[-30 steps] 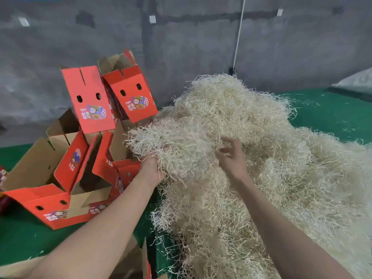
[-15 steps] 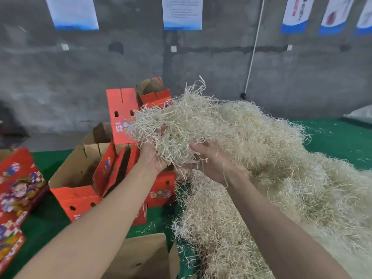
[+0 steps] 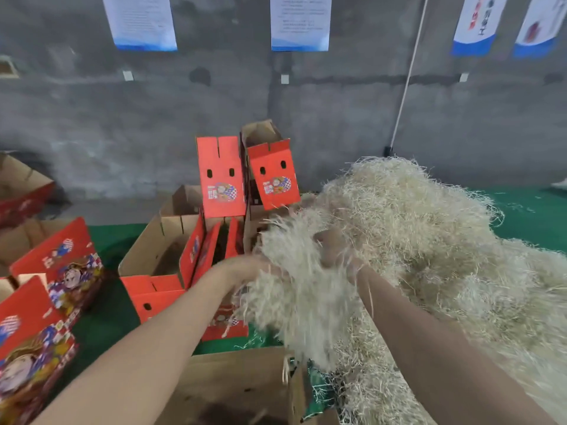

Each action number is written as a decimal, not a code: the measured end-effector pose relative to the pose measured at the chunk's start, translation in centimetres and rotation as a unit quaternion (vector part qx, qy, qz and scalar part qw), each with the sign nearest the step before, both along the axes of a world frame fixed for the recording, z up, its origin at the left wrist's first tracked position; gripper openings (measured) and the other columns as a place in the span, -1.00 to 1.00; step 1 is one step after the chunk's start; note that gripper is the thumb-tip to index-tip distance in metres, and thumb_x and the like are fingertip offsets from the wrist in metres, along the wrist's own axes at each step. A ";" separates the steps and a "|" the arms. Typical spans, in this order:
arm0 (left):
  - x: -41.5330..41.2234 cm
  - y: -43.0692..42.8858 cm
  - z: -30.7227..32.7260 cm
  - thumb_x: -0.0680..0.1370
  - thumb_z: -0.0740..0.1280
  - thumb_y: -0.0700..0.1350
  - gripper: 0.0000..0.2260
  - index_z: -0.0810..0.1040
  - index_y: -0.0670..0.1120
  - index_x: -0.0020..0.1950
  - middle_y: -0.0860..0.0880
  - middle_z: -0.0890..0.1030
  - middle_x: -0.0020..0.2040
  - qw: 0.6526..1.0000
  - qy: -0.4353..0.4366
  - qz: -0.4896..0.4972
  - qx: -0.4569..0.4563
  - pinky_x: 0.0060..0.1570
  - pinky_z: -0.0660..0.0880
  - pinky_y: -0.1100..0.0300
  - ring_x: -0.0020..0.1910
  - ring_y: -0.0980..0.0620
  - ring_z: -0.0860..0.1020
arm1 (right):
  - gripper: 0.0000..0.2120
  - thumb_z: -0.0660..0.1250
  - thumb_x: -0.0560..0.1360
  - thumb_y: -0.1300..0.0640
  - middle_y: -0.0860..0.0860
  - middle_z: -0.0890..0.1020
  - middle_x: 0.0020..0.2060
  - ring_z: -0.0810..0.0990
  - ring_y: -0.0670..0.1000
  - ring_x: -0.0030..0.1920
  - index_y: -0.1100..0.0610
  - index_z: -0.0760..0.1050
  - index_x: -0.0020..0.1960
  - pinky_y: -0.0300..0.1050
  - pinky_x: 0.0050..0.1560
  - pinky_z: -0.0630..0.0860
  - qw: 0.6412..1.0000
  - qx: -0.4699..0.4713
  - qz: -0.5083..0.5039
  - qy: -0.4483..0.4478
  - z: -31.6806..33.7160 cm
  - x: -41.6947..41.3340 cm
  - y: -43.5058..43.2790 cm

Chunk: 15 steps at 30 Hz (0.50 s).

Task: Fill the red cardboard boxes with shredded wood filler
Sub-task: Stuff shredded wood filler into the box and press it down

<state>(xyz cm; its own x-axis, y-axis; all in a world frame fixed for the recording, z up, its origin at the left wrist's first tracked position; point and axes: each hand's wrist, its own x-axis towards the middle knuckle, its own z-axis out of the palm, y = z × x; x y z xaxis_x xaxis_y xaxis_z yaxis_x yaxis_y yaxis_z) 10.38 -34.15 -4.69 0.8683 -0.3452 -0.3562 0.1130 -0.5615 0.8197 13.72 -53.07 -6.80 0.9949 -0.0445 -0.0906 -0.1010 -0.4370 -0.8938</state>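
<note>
A big heap of pale shredded wood filler [image 3: 429, 234] covers the right half of the green surface. Both hands hold a loose clump of filler [image 3: 294, 289] pulled from its left edge. My left hand [image 3: 245, 268] grips the clump from the left side, its fingers buried in the strands. My right hand [image 3: 334, 246] grips it from the right, palm partly showing. The clump hangs above an open red cardboard box [image 3: 221, 320] that it mostly hides. Another open red box [image 3: 165, 256] stands just left of my left hand, with nothing in the part of its brown inside that shows.
Two red boxes [image 3: 270, 176] with raised flaps stand behind, against the grey wall. More printed red boxes [image 3: 58, 271] lie at the far left. A brown cardboard flap [image 3: 233, 384] sits near the bottom, under my arms. The green surface [image 3: 527, 216] shows at the right.
Both hands have brought the clump of filler lower and away from the heap, over the red box. The camera view has tilted up, showing more wall.
</note>
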 end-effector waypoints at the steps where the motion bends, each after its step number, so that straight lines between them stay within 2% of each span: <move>1: 0.0 -0.8 -0.5 0.49 0.37 -0.15 -0.73 0.49 0.06 0.16 0.14 0.48 0.14 0.994 -0.028 -0.058 0.090 0.16 0.36 0.25 0.13 0.09 0.47 | -0.79 0.24 0.50 0.29 0.15 0.48 -0.39 0.47 -0.06 -0.41 0.34 0.50 -0.28 -0.16 -0.29 0.31 0.998 -0.032 0.011 -0.048 0.7 0.3 0.6; 3: 0.8 -2.5 -1.7 0.47 0.41 -0.14 -0.62 0.48 -0.09 0.27 -0.01 0.50 0.26 0.970 -0.110 -0.129 0.176 0.25 0.36 0.23 0.22 0.01 0.46 | -0.73 0.31 0.49 0.19 0.17 0.48 -0.41 0.38 0.00 -0.41 0.42 0.52 -0.23 -0.20 -0.39 0.24 0.991 -0.065 0.042 -0.106 1.9 0.2 1.5; 4: 1.1 -3.3 -2.2 0.49 0.38 -0.13 -0.64 0.49 -0.15 0.27 -0.09 0.52 0.25 0.955 -0.161 -0.129 0.213 0.24 0.38 0.17 0.21 -0.04 0.48 | -0.72 0.33 0.49 0.15 0.12 0.49 -0.42 0.37 -0.02 -0.42 0.36 0.54 -0.27 -0.24 -0.43 0.26 0.988 -0.062 0.056 -0.128 2.0 0.3 1.3; 6: 1.7 -4.3 -2.6 0.54 0.31 -0.12 -0.68 0.49 -0.20 0.26 -0.17 0.52 0.22 0.943 -0.233 -0.047 0.234 0.19 0.42 0.11 0.18 -0.11 0.50 | -0.77 0.35 0.49 0.10 -0.05 0.50 -0.45 0.40 -0.09 -0.46 0.13 0.55 -0.32 -0.33 -0.48 0.32 0.987 -0.011 0.067 -0.147 2.0 -0.1 0.8; 8: 2.0 -4.4 -2.5 0.53 0.32 -0.17 -0.69 0.48 -0.21 0.25 -0.15 0.53 0.21 0.962 -0.229 0.074 0.129 0.19 0.40 0.19 0.19 -0.10 0.50 | -0.88 0.34 0.49 0.03 -0.10 0.54 -0.34 0.48 -0.14 -0.37 0.07 0.57 -0.11 -0.32 -0.36 0.45 0.983 0.016 0.034 -0.181 2.1 -0.9 0.2; 10: 2.1 -3.9 -2.1 0.51 0.34 -0.21 -0.66 0.44 -0.18 0.28 -0.07 0.52 0.17 0.973 -0.145 0.176 -0.037 0.14 0.33 0.24 0.18 -0.05 0.48 | -0.57 0.32 0.45 -0.15 -0.05 0.55 -0.03 0.52 -0.15 -0.09 0.03 0.44 0.23 -0.27 -0.11 0.48 0.979 0.024 0.022 -0.203 2.7 -1.6 -0.8; 11: 2.1 -3.5 -1.8 0.51 0.34 -0.20 -0.66 0.43 -0.15 0.28 -0.05 0.51 0.17 0.967 -0.089 0.207 -0.116 0.16 0.33 0.19 0.15 -0.04 0.47 | -0.42 0.31 0.40 -0.24 -0.03 0.47 0.17 0.46 -0.12 0.11 -0.03 0.34 0.34 -0.17 0.07 0.45 0.979 0.038 0.048 -0.194 2.8 -1.9 -1.4; 13: 1.7 -2.0 -0.9 0.50 0.33 -0.19 -0.70 0.46 -0.18 0.23 -0.15 0.53 0.19 0.946 -0.008 0.242 -0.214 0.12 0.44 0.03 0.08 -0.10 0.52 | -0.25 0.32 0.30 -0.36 -0.16 0.24 0.40 0.25 -0.10 0.35 -0.20 0.18 0.42 -0.02 0.27 0.28 0.974 0.065 0.152 -0.152 3.0 -2.8 -2.6; 15: 1.0 0.1 -0.7 0.41 0.36 -0.15 -0.59 0.47 -0.24 0.24 -0.24 0.54 0.17 0.936 0.031 0.258 -0.236 0.11 0.48 -0.07 0.09 -0.20 0.54 | -0.25 0.39 0.25 -0.32 -0.35 0.15 0.38 0.11 -0.22 0.37 -0.37 0.15 0.36 -0.04 0.31 0.12 0.954 0.078 0.272 -0.100 3.1 -3.6 -3.1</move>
